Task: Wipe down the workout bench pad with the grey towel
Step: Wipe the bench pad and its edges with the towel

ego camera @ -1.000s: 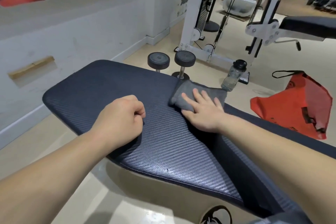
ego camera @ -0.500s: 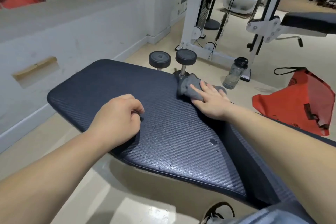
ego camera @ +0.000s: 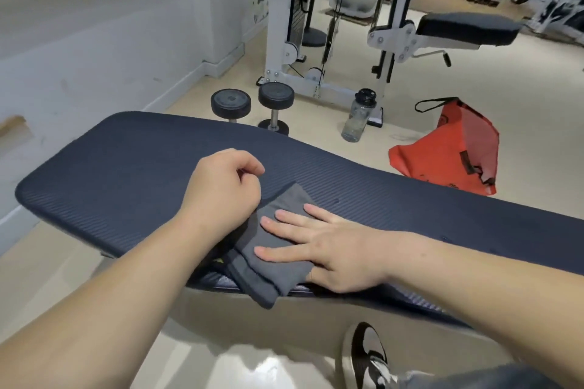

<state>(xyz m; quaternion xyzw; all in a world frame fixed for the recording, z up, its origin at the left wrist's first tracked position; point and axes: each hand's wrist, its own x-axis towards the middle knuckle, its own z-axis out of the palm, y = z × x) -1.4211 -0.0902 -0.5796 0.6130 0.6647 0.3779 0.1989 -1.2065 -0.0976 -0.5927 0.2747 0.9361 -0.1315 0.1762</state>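
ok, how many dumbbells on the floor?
2. Both stand on end behind the bench pad: left dumbbell, right dumbbell beside it. More may sit hidden behind the pad.

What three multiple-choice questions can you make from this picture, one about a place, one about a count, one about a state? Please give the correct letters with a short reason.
1. Where does the grey towel lie?
A. on the floor
B. at the near edge of the bench pad, partly hanging over it
C. on the red bag

2. How many dumbbells stand on the floor behind the pad?
A. two
B. four
C. none

3. How is the right hand held?
A. in a fist
B. pinching a bottle
C. flat, fingers spread on the towel

Answers:
1 B, a towel corner droops past the pad's near edge.
2 A, two upright dumbbells show beside the water bottle.
3 C, the palm presses the towel, while the left hand rests loosely curled on the pad.
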